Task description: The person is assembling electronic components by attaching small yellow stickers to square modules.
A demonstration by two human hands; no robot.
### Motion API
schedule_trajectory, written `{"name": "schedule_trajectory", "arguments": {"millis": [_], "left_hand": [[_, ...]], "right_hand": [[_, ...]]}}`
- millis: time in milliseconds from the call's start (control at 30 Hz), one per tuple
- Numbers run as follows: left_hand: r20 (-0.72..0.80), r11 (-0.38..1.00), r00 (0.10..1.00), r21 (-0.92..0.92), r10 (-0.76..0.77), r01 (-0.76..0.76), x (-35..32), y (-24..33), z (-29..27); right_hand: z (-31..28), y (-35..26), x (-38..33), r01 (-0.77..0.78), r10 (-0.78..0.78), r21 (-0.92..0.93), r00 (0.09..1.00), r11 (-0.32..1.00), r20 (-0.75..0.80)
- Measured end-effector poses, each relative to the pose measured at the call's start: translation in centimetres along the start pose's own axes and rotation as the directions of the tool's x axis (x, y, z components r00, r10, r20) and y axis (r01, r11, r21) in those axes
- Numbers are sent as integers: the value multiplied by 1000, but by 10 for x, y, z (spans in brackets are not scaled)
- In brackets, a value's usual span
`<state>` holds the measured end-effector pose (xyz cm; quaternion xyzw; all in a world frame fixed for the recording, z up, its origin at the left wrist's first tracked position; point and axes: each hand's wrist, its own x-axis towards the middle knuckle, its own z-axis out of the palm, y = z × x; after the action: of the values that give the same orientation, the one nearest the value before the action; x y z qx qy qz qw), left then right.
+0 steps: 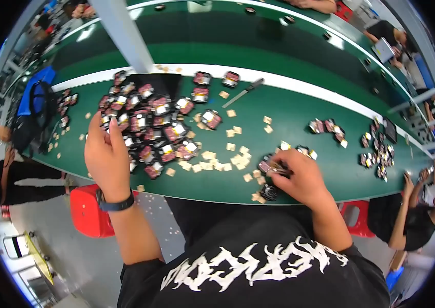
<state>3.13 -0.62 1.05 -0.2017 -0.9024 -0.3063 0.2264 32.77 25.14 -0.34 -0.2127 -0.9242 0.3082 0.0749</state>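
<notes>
My left hand (107,159), a dark band on its wrist, reaches the left edge of a heap of small black-and-pink devices (139,122) with white labels. Its thumb and forefinger are apart; whether they touch a device cannot be told. At the table's near edge, the fingers of my right hand (302,177) are pinched round a thin, metallic-looking piece (280,171), partly hidden by them. Just beside these fingertips lies one pinkish device (265,164). A round black coiled item (268,192) sits below it. Small beige squares (240,160) are scattered between my hands.
A knife-like tool (243,92) with a dark handle lies toward the back of the green table (289,102). More devices (378,149) are grouped at the right. A grey post (125,38) rises behind the heap. Red stools (90,211) stand below the near edge, and other people are around.
</notes>
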Motion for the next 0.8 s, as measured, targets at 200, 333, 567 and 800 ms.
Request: {"name": "schedule_trajectory", "arguments": {"millis": [200,333,567,800], "left_hand": [[231,887,930,-431,288,-168,-86,59,15],[382,803,852,-592,358,-72,-119,87,13],[529,709,784,-685,325,169,-135,94,24],[858,177,379,-457,347,872,-128,110,25]], "right_hand": [[2,-5,6,109,-109,-30,994,994,13],[1,-12,6,91,-94,-107,995,990,-27],[9,1,21,119,-121,-83,992,989,-27],[1,-29,10,281,-304,232,950,931,67]]}}
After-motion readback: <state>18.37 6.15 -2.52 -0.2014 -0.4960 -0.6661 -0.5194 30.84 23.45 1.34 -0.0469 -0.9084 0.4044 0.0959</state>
